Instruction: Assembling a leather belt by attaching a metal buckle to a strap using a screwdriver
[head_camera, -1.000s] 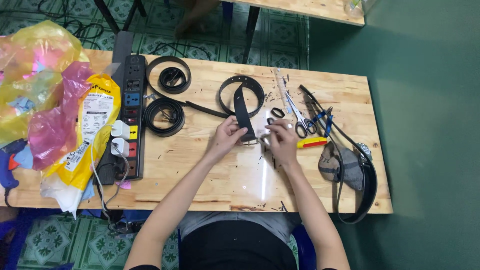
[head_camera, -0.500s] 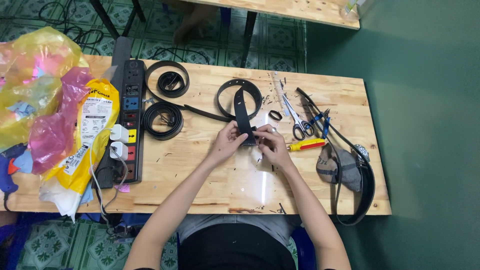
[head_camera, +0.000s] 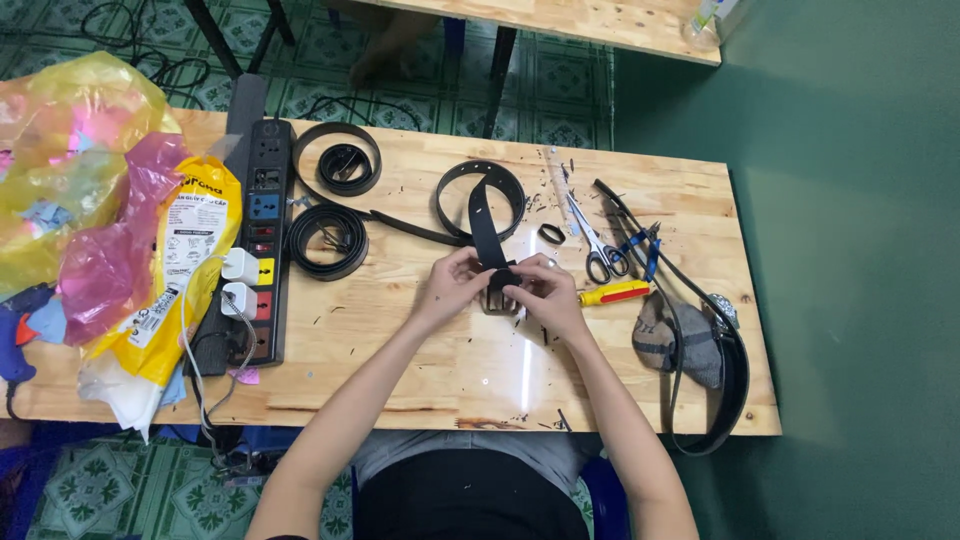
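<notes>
While both your hands meet at dark metal buckle (head_camera: 500, 291), just left of yellow-handled screwdriver (head_camera: 612, 293): left hand (head_camera: 452, 288), right hand (head_camera: 545, 293) fingers pinching it onto black leather belt (head_camera: 486, 222). Fitting step; next needs steady grip.

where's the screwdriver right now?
In the head view the screwdriver, yellow with a red tip, lies on the wooden table just beside the person's right hand, below the scissors.

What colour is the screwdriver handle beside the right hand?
Yellow with a red end, clearest in the head view: screwdriver, right hand.
</notes>
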